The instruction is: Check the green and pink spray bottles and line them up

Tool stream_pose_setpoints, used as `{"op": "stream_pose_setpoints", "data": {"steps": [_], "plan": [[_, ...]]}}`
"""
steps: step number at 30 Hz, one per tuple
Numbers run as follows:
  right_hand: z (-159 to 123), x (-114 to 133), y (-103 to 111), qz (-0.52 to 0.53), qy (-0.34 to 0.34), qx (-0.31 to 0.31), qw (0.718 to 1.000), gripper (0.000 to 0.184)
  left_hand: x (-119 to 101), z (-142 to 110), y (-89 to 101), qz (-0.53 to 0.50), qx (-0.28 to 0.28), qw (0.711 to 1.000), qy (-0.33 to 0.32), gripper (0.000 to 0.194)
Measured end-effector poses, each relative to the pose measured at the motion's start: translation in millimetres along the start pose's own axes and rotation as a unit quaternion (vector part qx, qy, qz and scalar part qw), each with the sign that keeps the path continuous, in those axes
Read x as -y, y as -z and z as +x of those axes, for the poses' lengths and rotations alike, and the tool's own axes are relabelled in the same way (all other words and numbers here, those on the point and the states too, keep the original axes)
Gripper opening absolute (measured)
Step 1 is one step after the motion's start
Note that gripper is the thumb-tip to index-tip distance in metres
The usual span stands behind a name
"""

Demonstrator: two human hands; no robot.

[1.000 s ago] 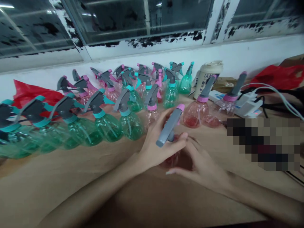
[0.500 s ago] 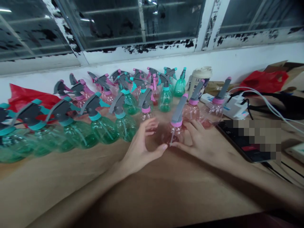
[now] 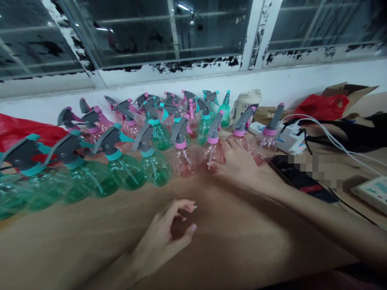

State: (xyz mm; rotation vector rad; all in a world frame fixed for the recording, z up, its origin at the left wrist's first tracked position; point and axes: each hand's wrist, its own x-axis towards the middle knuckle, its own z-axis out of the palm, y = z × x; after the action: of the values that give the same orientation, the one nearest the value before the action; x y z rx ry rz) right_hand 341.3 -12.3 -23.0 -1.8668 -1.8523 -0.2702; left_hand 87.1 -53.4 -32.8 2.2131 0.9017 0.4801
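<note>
My right hand (image 3: 242, 167) reaches forward and closes round the body of a pink spray bottle (image 3: 211, 155) with a grey trigger head. The bottle stands upright on the brown table (image 3: 242, 241), in a row between another pink bottle (image 3: 182, 159) and the pink ones on the right (image 3: 266, 141). My left hand (image 3: 167, 235) lies nearer to me on the table. Its fingers are loosely curled and apart, with nothing in them.
Several green spray bottles (image 3: 123, 169) line the left side, with more pink and green ones behind, along the white wall. A paper cup (image 3: 248, 104), a white power strip (image 3: 288, 139) with cables, a dark device (image 3: 302, 181) and red bags (image 3: 320, 106) lie to the right.
My right hand has pushed the pink bottle forward into the row. My left hand has let go of it and drawn back toward me. The view has shifted slightly right.
</note>
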Motion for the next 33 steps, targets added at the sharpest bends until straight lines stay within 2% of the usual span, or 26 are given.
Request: {"op": "stream_pose_setpoints", "data": {"steps": [6, 10, 12, 14, 16, 19, 25, 29, 33], "plan": [[4, 7, -4, -0.012, -0.011, -0.008, 1.0, 0.05, -11, 19, -9.8, 0.013, 0.003, 1.0, -0.02, 0.027], [-1, 8, 7, -0.007, -0.007, -0.006, 1.0, 0.06, -16, 31, -13.2, -0.002, 0.007, 1.0, -0.021, 0.026], [-7, 3, 17, 0.008, 0.006, -0.016, 1.0, 0.059, -17, 37, -13.2, -0.007, 0.01, 1.0, -0.02, 0.024], [-14, -8, 29, 0.025, 0.008, -0.033, 0.999, 0.047, -18, 43, -12.2, -0.008, 0.011, 1.0, -0.018, 0.023], [-20, -22, 40, 0.032, -0.016, -0.049, 0.998, 0.038, -19, 49, -11.1, -0.008, 0.007, 1.0, -0.022, 0.021], [-24, -39, 47, 0.017, -0.075, -0.062, 0.995, 0.038, -21, 59, -10.3, -0.018, 0.0, 0.999, -0.037, 0.017], [-10, -47, 28, -0.035, -0.13, -0.047, 0.99, 0.062, -30, 76, -13.6, -0.034, -0.019, 0.998, -0.056, 0.014], [2, -48, 13, -0.035, -0.135, -0.032, 0.99, 0.063, -34, 77, -15.2, -0.041, -0.018, 0.996, -0.08, 0.014], [-1, -51, 12, -0.044, -0.119, -0.033, 0.991, 0.065, -38, 73, -13.3, -0.048, -0.013, 0.997, -0.057, 0.012]]}}
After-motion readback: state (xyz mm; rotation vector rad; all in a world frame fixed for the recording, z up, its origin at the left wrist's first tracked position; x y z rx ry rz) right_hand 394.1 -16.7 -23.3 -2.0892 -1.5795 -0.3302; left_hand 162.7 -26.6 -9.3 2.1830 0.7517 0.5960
